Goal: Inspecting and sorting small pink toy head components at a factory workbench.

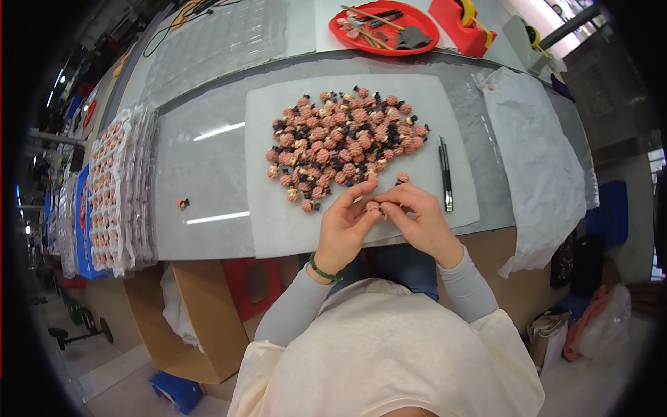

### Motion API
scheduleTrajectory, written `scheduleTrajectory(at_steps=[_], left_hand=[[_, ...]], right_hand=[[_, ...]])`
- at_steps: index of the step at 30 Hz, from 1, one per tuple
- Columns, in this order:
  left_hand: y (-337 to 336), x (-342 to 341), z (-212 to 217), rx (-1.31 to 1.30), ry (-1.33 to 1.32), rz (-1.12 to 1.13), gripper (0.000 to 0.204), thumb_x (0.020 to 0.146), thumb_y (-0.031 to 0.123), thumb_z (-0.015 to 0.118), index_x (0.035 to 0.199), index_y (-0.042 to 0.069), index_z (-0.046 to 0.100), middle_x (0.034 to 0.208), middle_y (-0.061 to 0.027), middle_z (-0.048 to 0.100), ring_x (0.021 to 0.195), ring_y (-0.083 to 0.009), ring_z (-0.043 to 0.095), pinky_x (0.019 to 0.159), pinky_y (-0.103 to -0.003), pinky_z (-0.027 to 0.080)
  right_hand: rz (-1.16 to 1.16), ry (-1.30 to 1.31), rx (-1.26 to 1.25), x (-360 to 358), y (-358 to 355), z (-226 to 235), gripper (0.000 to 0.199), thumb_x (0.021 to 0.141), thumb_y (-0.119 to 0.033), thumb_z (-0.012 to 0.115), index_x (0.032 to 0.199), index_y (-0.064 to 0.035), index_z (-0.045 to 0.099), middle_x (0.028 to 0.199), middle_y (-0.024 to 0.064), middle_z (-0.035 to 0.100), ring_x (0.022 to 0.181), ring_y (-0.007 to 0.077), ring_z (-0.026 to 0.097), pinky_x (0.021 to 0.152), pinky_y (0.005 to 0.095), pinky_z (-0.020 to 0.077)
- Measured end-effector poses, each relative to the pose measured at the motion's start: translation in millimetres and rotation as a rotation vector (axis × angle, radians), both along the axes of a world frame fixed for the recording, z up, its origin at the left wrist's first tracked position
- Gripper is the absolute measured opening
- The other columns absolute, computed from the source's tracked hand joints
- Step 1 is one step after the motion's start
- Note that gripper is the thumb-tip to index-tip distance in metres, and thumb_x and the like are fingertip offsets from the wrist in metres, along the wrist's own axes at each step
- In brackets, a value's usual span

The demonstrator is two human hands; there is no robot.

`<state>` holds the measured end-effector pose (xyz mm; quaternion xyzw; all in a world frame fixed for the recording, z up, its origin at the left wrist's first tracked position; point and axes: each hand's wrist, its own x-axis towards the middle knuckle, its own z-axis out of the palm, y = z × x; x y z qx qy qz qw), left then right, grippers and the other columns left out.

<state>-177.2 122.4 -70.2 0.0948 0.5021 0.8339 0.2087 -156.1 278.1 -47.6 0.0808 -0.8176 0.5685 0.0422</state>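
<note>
A heap of small pink figurine pieces [345, 139] with dark and cream parts lies on a white sheet [267, 215] on the grey table. At the sheet's near edge my left hand [344, 226] and my right hand [417, 215] meet, fingertips pinching one small pink piece [374, 206] between them. A green bracelet circles my left wrist. Another single piece [401, 178] lies just beyond my right hand.
A black pen [445, 172] lies right of the heap. One stray piece [182, 203] sits on the bare table at left. Clear blister trays [114, 194] filled with pieces stack at far left. A red dish [389, 28] with tools stands behind, and a white cloth [535, 167] drapes at right.
</note>
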Motion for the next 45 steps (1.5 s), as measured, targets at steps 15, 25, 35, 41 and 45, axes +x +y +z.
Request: scheduleTrajectory(at_steps=[15,25,35,41,45], left_hand=[[12,3,7,-0.104,0.033,-0.097,0.045,0.078,-0.008,0.059,0.121,-0.007,0.044,0.123,-0.0151,0.047,0.11,-0.0209,0.049,0.091,-0.031,0.044],[30,-7,3,0.058,-0.351,-0.14,0.041,0.084,-0.004,0.055,0.122,-0.002,0.042,0.114,-0.0111,0.055,0.097,-0.0142,0.056,0.073,-0.024,0.048],[26,1,-4,-0.099,-0.181,-0.224,0.056,0.075,-0.009,0.059,0.127,-0.003,0.037,0.112,-0.0068,0.053,0.1,-0.0123,0.054,0.084,-0.024,0.045],[26,-5,3,-0.075,-0.172,-0.237,0.056,0.076,-0.01,0.059,0.127,-0.004,0.036,0.113,-0.0091,0.053,0.099,-0.014,0.056,0.081,-0.025,0.048],[31,-1,9,-0.04,-0.273,-0.271,0.057,0.078,-0.01,0.057,0.129,-0.005,0.032,0.119,-0.0147,0.05,0.1,-0.0187,0.057,0.08,-0.027,0.052]], right_hand=[[0.121,0.191,0.392,16,11,17,0.034,0.072,-0.002,0.063,0.105,-0.001,0.055,0.093,0.0133,0.049,0.08,0.0286,0.057,0.07,0.0345,0.049],[0.122,0.065,0.453,2,26,29,0.056,0.065,-0.01,0.072,0.115,-0.0056,0.047,0.102,0.0148,0.051,0.089,0.0324,0.058,0.073,0.0354,0.0508],[0.354,0.243,0.564,1,29,16,0.057,0.062,-0.014,0.073,0.111,-0.0026,0.047,0.104,0.01,0.051,0.088,0.023,0.058,0.065,0.0289,0.0528],[0.185,0.406,0.561,6,26,30,0.045,0.065,-0.013,0.07,0.104,-0.0031,0.051,0.1,0.0096,0.051,0.092,0.0246,0.056,0.073,0.0342,0.0511],[0.18,0.264,0.542,20,40,25,0.037,0.066,-0.017,0.07,0.097,-0.0038,0.054,0.096,0.0085,0.052,0.093,0.0254,0.055,0.071,0.0346,0.0508]])
